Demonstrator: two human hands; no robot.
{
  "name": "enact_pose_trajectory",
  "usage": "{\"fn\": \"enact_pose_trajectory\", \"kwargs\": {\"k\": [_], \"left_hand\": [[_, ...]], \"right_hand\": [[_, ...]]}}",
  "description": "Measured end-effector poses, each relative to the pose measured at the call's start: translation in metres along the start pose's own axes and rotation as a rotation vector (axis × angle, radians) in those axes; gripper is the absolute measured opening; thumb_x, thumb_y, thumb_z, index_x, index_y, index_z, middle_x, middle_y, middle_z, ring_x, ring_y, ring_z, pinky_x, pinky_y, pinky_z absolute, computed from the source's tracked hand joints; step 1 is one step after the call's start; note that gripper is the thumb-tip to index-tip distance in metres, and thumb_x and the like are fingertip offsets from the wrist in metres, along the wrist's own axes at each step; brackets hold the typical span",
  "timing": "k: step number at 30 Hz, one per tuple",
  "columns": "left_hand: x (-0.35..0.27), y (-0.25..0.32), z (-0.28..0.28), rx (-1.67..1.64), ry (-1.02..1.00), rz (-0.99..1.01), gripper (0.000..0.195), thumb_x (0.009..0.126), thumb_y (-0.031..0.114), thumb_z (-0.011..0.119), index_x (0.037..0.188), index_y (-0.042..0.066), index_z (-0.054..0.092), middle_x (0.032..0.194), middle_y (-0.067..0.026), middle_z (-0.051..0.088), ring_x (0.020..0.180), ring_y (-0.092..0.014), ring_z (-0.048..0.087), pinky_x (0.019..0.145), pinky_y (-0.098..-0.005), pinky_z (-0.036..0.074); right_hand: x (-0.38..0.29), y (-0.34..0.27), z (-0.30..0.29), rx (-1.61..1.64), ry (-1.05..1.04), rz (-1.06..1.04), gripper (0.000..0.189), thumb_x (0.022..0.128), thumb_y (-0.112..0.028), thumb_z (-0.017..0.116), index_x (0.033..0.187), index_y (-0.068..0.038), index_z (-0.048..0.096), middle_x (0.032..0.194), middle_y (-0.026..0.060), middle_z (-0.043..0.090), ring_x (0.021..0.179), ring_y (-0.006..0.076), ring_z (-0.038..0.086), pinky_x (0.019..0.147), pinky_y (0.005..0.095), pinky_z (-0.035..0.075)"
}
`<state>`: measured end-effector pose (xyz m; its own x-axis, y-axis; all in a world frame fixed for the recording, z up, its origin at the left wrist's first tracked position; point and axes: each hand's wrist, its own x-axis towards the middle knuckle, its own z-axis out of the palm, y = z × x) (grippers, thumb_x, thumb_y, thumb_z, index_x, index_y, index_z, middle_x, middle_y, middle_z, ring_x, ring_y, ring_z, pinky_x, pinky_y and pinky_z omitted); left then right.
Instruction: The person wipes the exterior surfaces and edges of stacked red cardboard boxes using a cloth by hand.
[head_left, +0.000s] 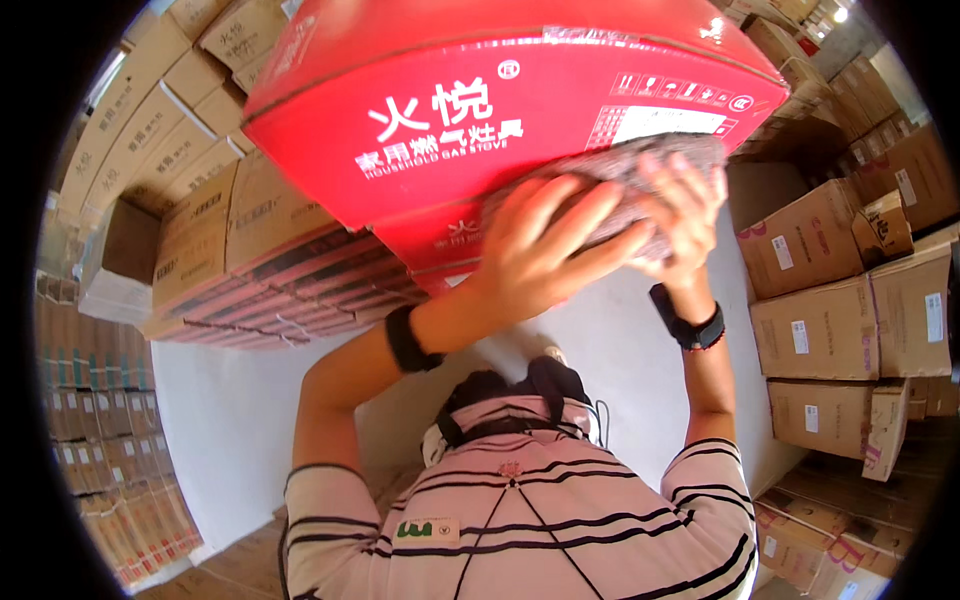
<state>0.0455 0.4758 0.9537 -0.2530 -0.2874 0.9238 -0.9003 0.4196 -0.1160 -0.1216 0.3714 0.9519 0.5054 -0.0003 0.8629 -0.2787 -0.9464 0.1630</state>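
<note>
In front of me a large red gas stove carton (420, 97) sits on top of another red carton (442, 244). A grey-brown cloth (694, 150) lies bunched against the lower right of the upper carton's printed side, partly over a white label. My left hand (551, 240) has its fingers spread over the cloth's left part. My right hand (679, 214) holds the cloth's right part, fingers bent over it. The two hands are close together; whatever lies beneath them is hidden.
Stacked brown cartons (191, 217) stand on the left, beside the red ones. More brown cartons (814, 330) are piled on the right, some with white labels. Pale floor (622, 360) shows between the stacks, and further cartons (97, 420) line the far left.
</note>
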Motion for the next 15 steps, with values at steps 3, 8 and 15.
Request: {"fn": "enact_pose_trajectory", "kwargs": {"k": [3,8,15], "left_hand": [[0.009,0.019,0.032,-0.004,0.027,-0.033,0.03,0.072,0.02,0.061,0.101,0.018,0.06,0.106,-0.0051,0.057,0.094,-0.023,0.053,0.082,-0.0371,0.048],[0.004,0.039,0.066,-0.082,-0.006,-0.022,0.026,0.068,0.015,0.062,0.094,0.017,0.06,0.106,-0.0043,0.058,0.091,-0.018,0.055,0.078,-0.0311,0.05],[-0.057,0.032,0.065,-0.072,-0.196,0.085,0.029,0.068,0.014,0.063,0.097,0.019,0.062,0.104,-0.0034,0.058,0.085,-0.017,0.056,0.076,-0.0297,0.05]], "right_hand": [[-0.027,0.016,0.0,-0.003,0.125,0.126,0.049,0.081,-0.053,0.057,0.102,-0.009,0.065,0.118,0.0102,0.061,0.119,0.0276,0.048,0.109,0.0465,0.018],[-0.074,0.011,0.008,-0.042,0.226,0.34,0.037,0.083,-0.035,0.058,0.107,-0.007,0.061,0.124,0.0147,0.056,0.122,0.0327,0.044,0.106,0.0501,0.023],[-0.14,-0.026,0.048,-0.003,0.182,0.432,0.043,0.082,-0.04,0.06,0.11,-0.007,0.06,0.125,0.0156,0.055,0.124,0.0334,0.043,0.107,0.05,0.018]]}}
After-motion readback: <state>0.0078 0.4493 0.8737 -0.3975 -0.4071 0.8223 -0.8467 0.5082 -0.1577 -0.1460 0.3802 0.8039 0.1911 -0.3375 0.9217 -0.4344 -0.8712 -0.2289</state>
